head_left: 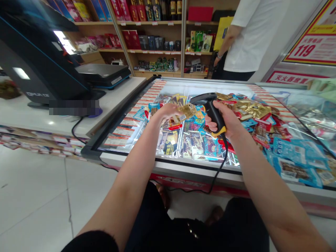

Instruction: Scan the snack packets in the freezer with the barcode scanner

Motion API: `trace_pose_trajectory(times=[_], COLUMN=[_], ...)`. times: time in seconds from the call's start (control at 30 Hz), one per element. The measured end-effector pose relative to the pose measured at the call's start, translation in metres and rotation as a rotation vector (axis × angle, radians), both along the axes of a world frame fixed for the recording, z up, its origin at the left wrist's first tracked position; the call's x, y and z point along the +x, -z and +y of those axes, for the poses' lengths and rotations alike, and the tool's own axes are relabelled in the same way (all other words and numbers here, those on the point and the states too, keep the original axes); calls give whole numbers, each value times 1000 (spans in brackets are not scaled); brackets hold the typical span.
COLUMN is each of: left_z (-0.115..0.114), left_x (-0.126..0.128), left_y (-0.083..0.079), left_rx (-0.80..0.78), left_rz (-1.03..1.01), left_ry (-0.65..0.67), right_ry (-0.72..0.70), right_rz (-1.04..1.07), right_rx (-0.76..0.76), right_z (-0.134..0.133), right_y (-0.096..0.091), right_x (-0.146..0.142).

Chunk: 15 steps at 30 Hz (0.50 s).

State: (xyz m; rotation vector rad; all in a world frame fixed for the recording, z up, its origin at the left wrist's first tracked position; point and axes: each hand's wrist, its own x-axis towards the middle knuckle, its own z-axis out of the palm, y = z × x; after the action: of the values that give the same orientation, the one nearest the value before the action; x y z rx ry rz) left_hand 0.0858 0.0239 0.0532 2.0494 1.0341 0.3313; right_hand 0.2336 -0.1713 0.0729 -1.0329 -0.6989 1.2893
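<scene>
My right hand point(227, 117) is wrapped round the grip of a black and yellow barcode scanner point(214, 113), its head pointing left. A cable point(223, 161) hangs from the scanner's base and loops down past the freezer's edge. In my left hand point(169, 111) is a small gold snack packet point(187, 111) with a pale label, held just left of the scanner's head. Below both hands, a glass-topped freezer point(147, 133) carries many loose snack packets point(254, 108) in gold, red and blue, heaped mostly to the right.
At left, a counter point(47, 122) bears a black checkout terminal point(49, 70) and a weighing scale point(105, 75). Stocked shelves point(157, 22) line the back. A person in a white shirt point(252, 38) stands behind the freezer, at right. Blue packets point(294, 154) lie near the right front edge.
</scene>
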Motion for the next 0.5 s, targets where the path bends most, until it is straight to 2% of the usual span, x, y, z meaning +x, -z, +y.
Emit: trace_pose_trajectory(times=[0.1, 0.2, 0.43, 0.5], left_z=[15, 22, 20, 20], left_x=[-13, -18, -16, -16], left_y=[3, 3, 4, 4], left_rx=[-127, -154, -35, 59], left_rz=[-154, -219, -161, -126], left_ry=[-188, -272, -272, -275], right_ry=[-58, -106, -129, -131], right_rz=[-24, -71, -91, -88], right_rx=[-42, -90, -93, -100], right_z=[-1, -1, -4, -5], right_y=[2, 4, 4, 2], right_x=[-8, -16, -21, -22])
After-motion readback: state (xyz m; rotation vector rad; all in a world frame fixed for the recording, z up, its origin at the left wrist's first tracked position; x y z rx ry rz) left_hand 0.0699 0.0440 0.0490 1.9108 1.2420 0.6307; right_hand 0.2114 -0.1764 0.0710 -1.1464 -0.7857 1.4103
